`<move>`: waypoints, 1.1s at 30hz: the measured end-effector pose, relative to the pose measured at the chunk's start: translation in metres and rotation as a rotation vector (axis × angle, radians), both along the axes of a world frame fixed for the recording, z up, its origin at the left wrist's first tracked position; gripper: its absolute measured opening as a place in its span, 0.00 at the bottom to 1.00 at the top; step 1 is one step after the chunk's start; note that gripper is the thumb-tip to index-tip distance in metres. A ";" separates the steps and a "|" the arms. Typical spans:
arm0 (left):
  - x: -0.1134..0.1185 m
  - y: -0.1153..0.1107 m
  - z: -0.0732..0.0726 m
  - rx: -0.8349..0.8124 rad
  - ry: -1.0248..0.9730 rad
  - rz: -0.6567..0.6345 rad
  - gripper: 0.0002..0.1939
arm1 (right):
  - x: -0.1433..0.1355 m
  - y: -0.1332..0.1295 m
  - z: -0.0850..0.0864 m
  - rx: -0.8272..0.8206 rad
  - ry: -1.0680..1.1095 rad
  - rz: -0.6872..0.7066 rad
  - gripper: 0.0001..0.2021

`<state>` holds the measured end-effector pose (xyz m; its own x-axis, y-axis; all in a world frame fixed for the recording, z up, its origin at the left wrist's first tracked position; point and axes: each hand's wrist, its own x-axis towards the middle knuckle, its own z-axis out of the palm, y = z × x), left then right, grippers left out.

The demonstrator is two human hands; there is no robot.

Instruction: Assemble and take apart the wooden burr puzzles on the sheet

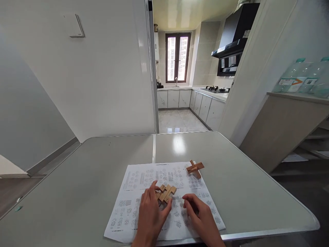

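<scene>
Several light wooden burr puzzle pieces (166, 193), notched and fitted side by side in a stepped cluster, lie over a printed instruction sheet (144, 175). My left hand (151, 209) is closed around the cluster, fingers along its left side and thumb at its near right edge; part of the wood is hidden behind the fingers. Just to the right, apart from the cluster, my right hand (199, 211) hovers above the paper. Its fingers are curled, with the thumb near the index fingertip, and nothing shows between them. A darker brown, cross-shaped wooden puzzle (195, 168) sits at the sheet's far right corner.
The grey table (77, 192) has a seam across its middle and a metal edge. A small green bit (18, 208) lies at its far left. Large water bottles (293, 77) stand on a cabinet (280, 120) to the right. Beyond the doorway is a kitchen with white cabinets (173, 98).
</scene>
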<state>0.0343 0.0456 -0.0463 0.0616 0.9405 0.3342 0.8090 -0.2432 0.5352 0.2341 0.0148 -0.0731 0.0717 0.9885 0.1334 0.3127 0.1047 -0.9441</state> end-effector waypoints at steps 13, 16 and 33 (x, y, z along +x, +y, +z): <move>0.027 -0.002 -0.005 -0.006 0.009 -0.088 0.31 | -0.004 -0.001 -0.001 0.212 -0.254 -0.002 0.22; 0.027 -0.003 -0.009 -0.017 -0.025 -0.119 0.31 | -0.004 0.000 -0.002 0.204 -0.277 0.010 0.22; -0.031 -0.003 -0.005 -0.075 -0.052 -0.264 0.09 | 0.001 0.001 0.001 0.103 -0.162 0.080 0.11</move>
<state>0.0033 0.0426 -0.0517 0.2929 0.9164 0.2729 0.6940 -0.4001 0.5986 0.2355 0.0157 -0.0723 -0.0368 0.9707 0.2374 0.4468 0.2285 -0.8650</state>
